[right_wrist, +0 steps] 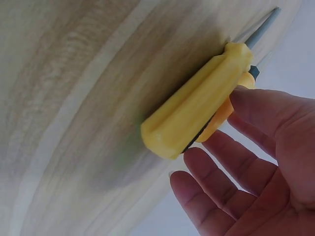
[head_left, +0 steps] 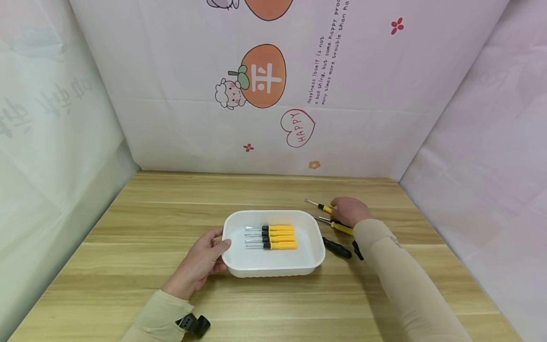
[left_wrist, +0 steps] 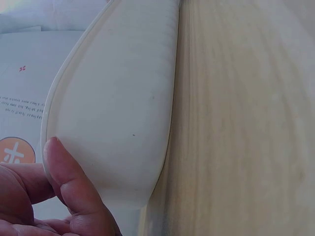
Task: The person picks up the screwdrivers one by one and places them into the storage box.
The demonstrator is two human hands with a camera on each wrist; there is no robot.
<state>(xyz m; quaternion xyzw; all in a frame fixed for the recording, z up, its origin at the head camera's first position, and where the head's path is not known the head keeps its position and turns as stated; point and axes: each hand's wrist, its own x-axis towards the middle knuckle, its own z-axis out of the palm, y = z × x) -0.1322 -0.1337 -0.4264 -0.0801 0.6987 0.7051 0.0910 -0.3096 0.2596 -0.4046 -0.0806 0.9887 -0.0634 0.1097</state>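
My left hand [head_left: 205, 256] grips the left end of a white plastic tray [head_left: 273, 264], thumb over the rim, fingers against the outside wall. Several small screwdrivers [head_left: 279, 237] with yellow handles and black collars lie side by side in it, tips to the left. To the tray's right, my right hand [head_left: 351, 212] pinches the handle of another small screwdriver [head_left: 325, 207] between thumb and fingers. In the right wrist view, that orange-yellow handle [right_wrist: 216, 123] is partly hidden behind a larger yellow-handled screwdriver [right_wrist: 192, 105], which lies on the table.
A black-handled tool [head_left: 337, 248] lies right of the tray, its front end hidden by the tray's rim. The wooden table [head_left: 171, 204] meets a printed white cloth [head_left: 192, 128] at its back, with white cloth walls at both sides.
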